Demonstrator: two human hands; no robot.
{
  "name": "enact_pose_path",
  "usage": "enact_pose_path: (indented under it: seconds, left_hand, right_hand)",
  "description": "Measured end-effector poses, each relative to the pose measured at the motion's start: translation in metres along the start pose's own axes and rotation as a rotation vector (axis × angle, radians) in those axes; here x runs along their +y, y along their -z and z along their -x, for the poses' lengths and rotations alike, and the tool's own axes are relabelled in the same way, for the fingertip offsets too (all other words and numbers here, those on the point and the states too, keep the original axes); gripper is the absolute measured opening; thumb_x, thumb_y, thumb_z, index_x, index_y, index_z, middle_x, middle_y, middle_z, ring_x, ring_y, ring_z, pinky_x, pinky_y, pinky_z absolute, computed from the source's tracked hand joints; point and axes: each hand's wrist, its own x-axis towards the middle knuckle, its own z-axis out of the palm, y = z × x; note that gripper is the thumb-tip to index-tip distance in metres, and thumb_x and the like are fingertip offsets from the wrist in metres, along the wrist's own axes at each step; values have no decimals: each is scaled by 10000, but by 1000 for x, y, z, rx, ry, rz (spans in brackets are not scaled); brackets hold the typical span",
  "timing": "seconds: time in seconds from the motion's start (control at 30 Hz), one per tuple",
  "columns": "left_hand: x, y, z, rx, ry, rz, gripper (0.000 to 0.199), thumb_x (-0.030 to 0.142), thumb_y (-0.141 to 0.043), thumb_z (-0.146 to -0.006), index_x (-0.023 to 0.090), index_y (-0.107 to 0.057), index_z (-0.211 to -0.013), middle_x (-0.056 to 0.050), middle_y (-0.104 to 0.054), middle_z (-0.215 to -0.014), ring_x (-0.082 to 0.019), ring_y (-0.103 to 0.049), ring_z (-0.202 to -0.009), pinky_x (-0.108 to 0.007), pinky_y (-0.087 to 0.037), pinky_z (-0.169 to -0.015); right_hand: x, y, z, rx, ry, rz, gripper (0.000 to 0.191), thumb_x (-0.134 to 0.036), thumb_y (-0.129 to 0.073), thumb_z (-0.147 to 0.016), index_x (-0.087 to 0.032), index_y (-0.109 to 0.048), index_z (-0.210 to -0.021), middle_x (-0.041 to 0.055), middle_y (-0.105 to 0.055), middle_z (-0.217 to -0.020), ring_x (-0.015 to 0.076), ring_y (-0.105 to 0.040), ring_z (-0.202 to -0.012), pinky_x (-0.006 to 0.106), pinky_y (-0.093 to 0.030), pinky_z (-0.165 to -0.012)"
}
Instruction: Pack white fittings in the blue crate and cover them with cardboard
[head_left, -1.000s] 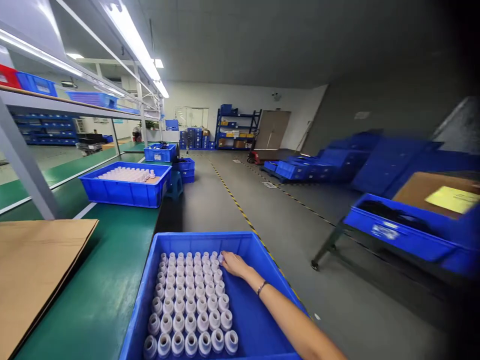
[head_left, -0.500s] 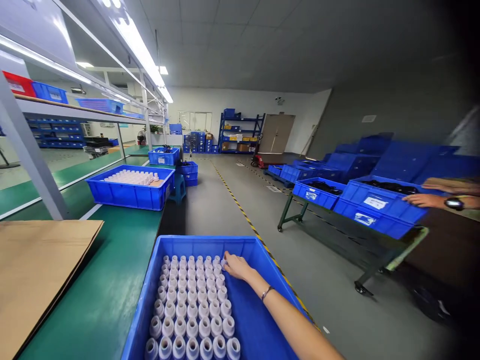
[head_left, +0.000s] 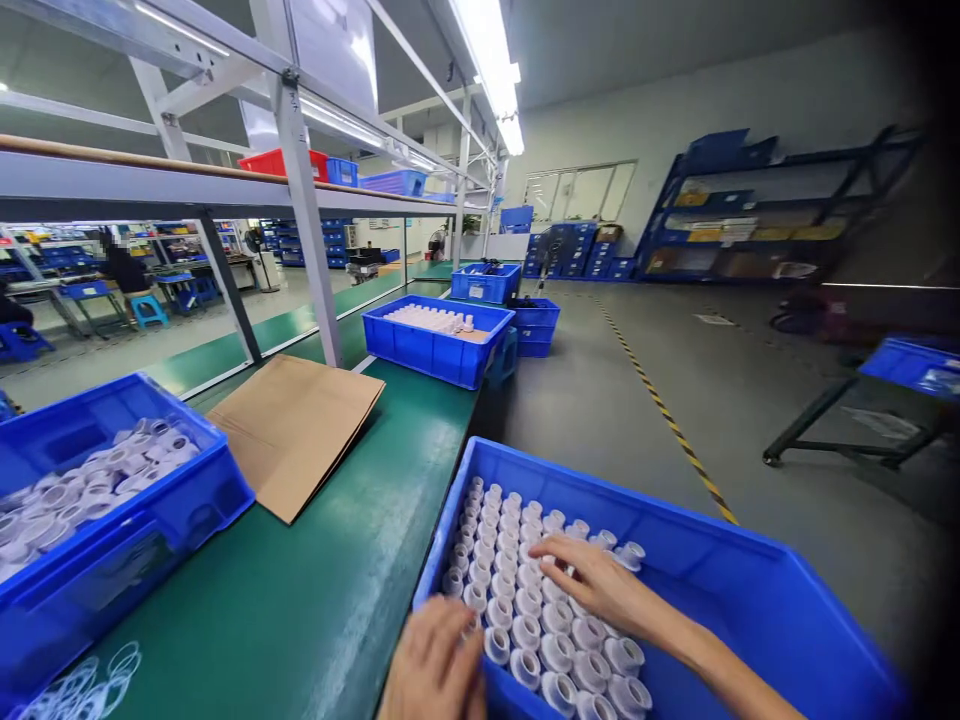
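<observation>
A blue bin stands at the lower right, its left part filled with rows of upright white plastic fittings. My right hand reaches over these rows, thumb and fingers apart, with nothing visible between them. At the bin's near left edge is my left hand, blurred, its fingers bent towards the fittings; whether it holds a piece cannot be made out. Another blue bin, at the left on the green bench, contains a loose heap of white fittings.
Brown cardboard lies on the bench behind the left bin. Farther back is a blue bin of white fittings. Clear rings lie at the near left. Metal shelf posts rise from the bench. A cart stands at the right.
The view has swung left, bringing the heaped bin into sight. My left hand has appeared. My right hand has left the far end of the rows and is now over their middle.
</observation>
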Motion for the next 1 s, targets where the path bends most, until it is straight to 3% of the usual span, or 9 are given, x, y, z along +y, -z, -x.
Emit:
enact_pose_path:
  seconds: [0.1, 0.17, 0.37, 0.63, 1.0]
  left_hand:
    - [-29, 21, -18, 269, 209, -128, 332, 173, -450, -900, 171, -528, -1223, -155, -588, -1227, -255, -540, -1171, -486, -476, -989]
    - [-42, 29, -23, 325, 358, -100, 273, 162, -422, -906, 159, -538, -1154, -136, -605, -1147, -229, -565, -1085, -456, -491, -940]
    - [-52, 30, -23, 218, 463, 4, 203, 177, -403, -911, 184, -543, -1057, -91, -594, -1061, -221, -532, -1039, -470, -404, -962]
    - [-55, 31, -25, 191, 500, 44, 168, 211, -401, -925, 209, -546, -1009, -60, -600, -1048, -215, -515, -1040, -456, -364, -957]
    - [-58, 29, -28, 215, 532, 32, 163, 206, -419, -911, 229, -578, -941, -46, -624, -1028, -212, -546, -1029, -432, -393, -934]
  right_hand:
    - [-38, -17, -5, -104, 192, -35, 361, -424, -374, -962, -280, -644, -1153, 42, -654, -1213, 207, -609, -1106, 334, -477, -976]
    - [-55, -26, -7, -187, 271, -11, 362, -407, -381, -975, -298, -601, -1241, 51, -578, -1343, 220, -566, -1194, 369, -447, -1025]
    - [-65, -44, -13, -316, 289, 89, 413, -408, -367, -985, -352, -466, -1382, 43, -381, -1519, 265, -544, -1234, 465, -457, -1020]
    - [-55, -41, -15, -298, 196, 125, 402, -358, -373, -968, -302, -522, -1338, 79, -438, -1480, 281, -588, -1178, 480, -498, -963]
    - [-59, -45, -18, -319, 269, 133, 413, -295, -382, -953, -367, -481, -1347, 36, -423, -1493, 286, -632, -1105, 470, -518, -917]
